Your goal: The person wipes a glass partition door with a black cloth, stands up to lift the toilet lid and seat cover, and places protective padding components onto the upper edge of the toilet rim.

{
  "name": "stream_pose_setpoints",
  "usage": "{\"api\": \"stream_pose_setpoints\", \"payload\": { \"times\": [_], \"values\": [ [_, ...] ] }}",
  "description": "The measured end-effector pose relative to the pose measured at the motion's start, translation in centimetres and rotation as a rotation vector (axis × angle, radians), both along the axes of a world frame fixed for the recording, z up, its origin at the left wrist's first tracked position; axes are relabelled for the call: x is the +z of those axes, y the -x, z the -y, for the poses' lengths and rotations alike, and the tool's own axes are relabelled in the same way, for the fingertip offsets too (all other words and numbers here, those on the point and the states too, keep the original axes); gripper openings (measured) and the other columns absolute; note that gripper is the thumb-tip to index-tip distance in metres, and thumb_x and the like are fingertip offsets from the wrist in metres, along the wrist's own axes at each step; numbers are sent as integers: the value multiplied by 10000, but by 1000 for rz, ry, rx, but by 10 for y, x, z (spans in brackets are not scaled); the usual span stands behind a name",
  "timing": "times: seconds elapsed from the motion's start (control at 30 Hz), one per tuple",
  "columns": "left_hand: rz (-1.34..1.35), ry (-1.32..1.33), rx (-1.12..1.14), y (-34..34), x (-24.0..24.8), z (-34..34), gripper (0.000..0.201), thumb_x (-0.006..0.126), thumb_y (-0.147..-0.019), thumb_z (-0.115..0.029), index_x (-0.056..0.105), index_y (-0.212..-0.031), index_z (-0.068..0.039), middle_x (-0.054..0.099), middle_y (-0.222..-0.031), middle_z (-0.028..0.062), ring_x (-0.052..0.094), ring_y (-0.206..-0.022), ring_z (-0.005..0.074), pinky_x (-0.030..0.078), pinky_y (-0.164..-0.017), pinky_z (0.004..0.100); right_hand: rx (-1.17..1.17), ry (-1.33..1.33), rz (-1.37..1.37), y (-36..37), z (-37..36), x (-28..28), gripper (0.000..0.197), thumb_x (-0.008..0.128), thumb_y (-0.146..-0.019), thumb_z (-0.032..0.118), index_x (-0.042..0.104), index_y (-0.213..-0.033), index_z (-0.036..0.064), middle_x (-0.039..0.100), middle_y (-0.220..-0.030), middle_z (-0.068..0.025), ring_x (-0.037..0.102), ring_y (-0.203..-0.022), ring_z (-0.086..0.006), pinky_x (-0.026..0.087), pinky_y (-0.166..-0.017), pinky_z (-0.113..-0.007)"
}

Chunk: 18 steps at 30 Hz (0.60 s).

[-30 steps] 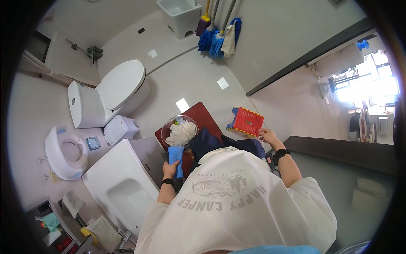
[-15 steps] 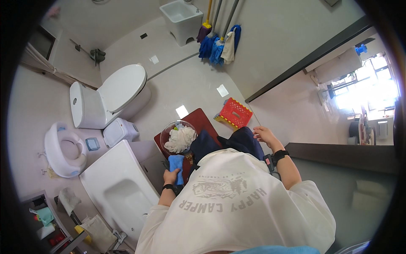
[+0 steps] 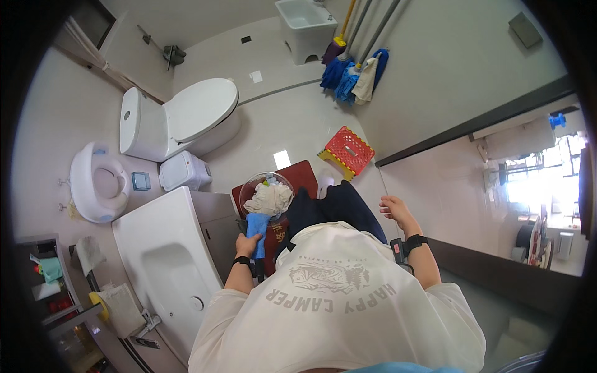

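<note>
Fingers closed, my left hand (image 3: 246,245) grips a folded blue cloth (image 3: 257,227) beside my left leg. The cloth's far end reaches the near side of a clear round basin (image 3: 244,186). Inside the basin lie crumpled whitish cloths (image 3: 271,199), with a bit of green and pale blue at the back. Part of a dark object (image 3: 257,268) shows by my left wrist; its kind I cannot make out. My right hand (image 3: 398,210) hangs beside my right leg, holding nothing, its fingers loosely bent and apart.
A dark red mat (image 3: 304,172) lies under the basin, with a red and yellow step stool (image 3: 349,152) beyond it. To the left are a washbasin (image 3: 152,221), a white bin (image 3: 185,171) and a toilet (image 3: 202,112). Mops (image 3: 345,78) lean at the back wall; a doorway edge (image 3: 472,132) runs right.
The whole view has shifted, moving the room's things right in the picture. My left hand and the blue cloth have come slightly farther forward, against the basin. My right hand stays empty.
</note>
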<state>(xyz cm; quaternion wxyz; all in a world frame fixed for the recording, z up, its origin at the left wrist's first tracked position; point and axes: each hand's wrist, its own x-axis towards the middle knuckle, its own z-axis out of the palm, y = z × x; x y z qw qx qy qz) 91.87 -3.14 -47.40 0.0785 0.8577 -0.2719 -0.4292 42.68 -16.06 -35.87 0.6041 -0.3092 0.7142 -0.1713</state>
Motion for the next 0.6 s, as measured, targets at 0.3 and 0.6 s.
{"api": "stream_pose_setpoints", "payload": {
  "times": [0.3, 0.6],
  "values": [
    [105, -63, 63, 46, 20, 2, 741, 761, -639, -409, 516, -1101, 118, 587, -1087, 278, 598, -989, 358, 475, -837, 392, 186, -69, -19, 30, 84, -30, 295, 524, -872, 213, 575, -1129, 79, 618, -947, -23, 589, -788, -120, 462, -668, -261],
    [121, -81, 362, 129, 43, 24, 755, 775, -609, -395, 517, -1130, 87, 592, -1092, 270, 583, -1023, 365, 455, -883, 395, 373, -111, 67, 66, 234, -82, 244, 523, -897, 224, 584, -1095, 96, 624, -888, -17, 610, -745, -116, 466, -632, -250]
  ]
}}
